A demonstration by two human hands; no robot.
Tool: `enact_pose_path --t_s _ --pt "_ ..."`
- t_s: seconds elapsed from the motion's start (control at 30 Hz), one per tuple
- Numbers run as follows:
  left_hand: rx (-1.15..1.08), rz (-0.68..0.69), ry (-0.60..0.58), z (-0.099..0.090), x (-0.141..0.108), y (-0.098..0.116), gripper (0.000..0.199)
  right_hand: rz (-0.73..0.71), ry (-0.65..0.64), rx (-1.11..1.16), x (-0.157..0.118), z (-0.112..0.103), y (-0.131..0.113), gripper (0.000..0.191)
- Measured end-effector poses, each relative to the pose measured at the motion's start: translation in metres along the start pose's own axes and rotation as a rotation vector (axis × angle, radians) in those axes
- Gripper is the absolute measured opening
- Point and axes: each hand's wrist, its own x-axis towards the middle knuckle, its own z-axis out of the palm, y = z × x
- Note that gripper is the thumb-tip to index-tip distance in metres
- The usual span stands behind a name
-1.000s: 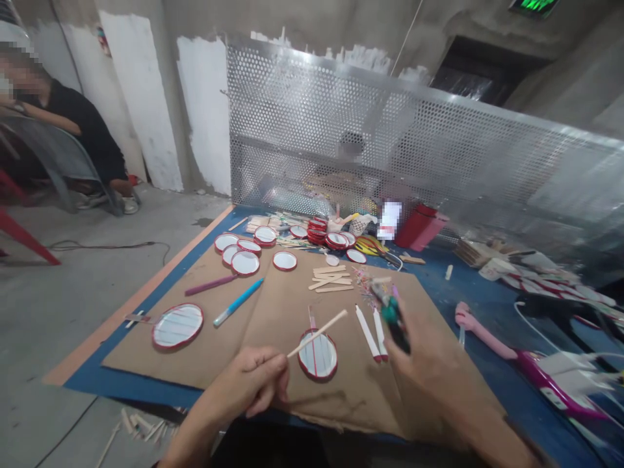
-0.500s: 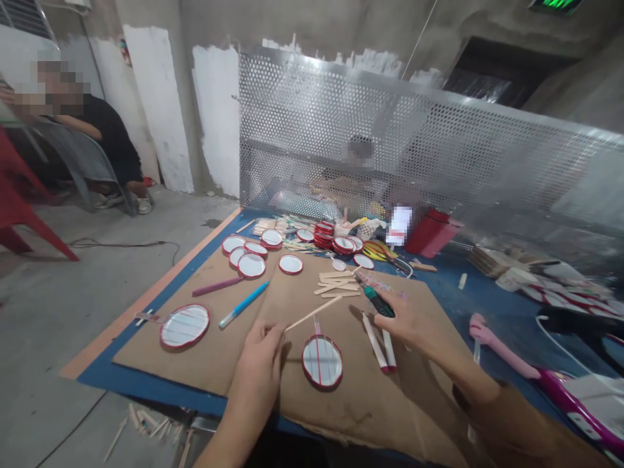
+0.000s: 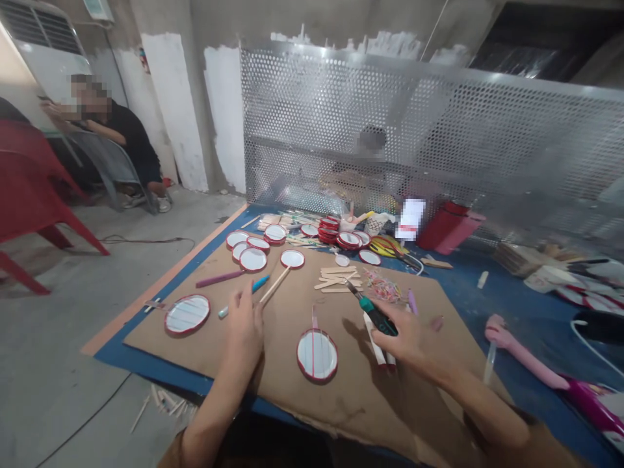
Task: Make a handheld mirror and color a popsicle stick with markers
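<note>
My left hand [image 3: 244,325] is closed on a thin wooden stick [image 3: 275,285], whose far end reaches a white round disc with a red rim [image 3: 292,259]. Under its fingers lies a blue marker pen [image 3: 260,283]. In my right hand [image 3: 402,335] is a craft knife [image 3: 373,314] with a green and black handle, its blade pointing at a small pile of flat craft sticks [image 3: 336,281]. Two white marker pens [image 3: 374,344] lie partly beneath that hand. Between the hands rests a round red-rimmed piece with strings and a short neck [image 3: 316,356]; a similar piece [image 3: 188,314] lies left.
A cardboard sheet [image 3: 370,403] covers much of the blue table [image 3: 468,286]. At the back are stacked red-rimmed discs [image 3: 329,229], yellow-handled scissors [image 3: 385,246] and a phone [image 3: 410,218] before a perforated metal screen [image 3: 312,97]. A pink and purple tool [image 3: 531,361] lies right.
My left hand has moved left, over the blue marker, and its stick now points more steeply away. My right hand has shifted a little, drawing the knife tip slightly nearer me.
</note>
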Motion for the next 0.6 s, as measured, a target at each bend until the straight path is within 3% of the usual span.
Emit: enact_pose_path --t_s 0.17,0.27,0.47,0.6 --pt "-0.023 0.071 0.063 -0.013 -0.007 0.009 0.04 -0.019 -0.002 -0.023 -0.011 -0.002 0.0 0.046" --pt "-0.123 0.174 0.022 -0.021 -0.007 0.016 0.025 -0.081 0.005 -0.057 -0.017 -0.001 0.0 0.047" --pt "-0.203 0.257 -0.351 -0.025 -0.01 0.025 0.016 -0.293 0.079 -0.374 -0.035 0.009 -0.018 0.06" --pt "-0.185 0.306 -0.49 -0.024 -0.013 0.026 0.021 -0.386 0.115 -0.511 -0.044 0.017 -0.043 0.058"
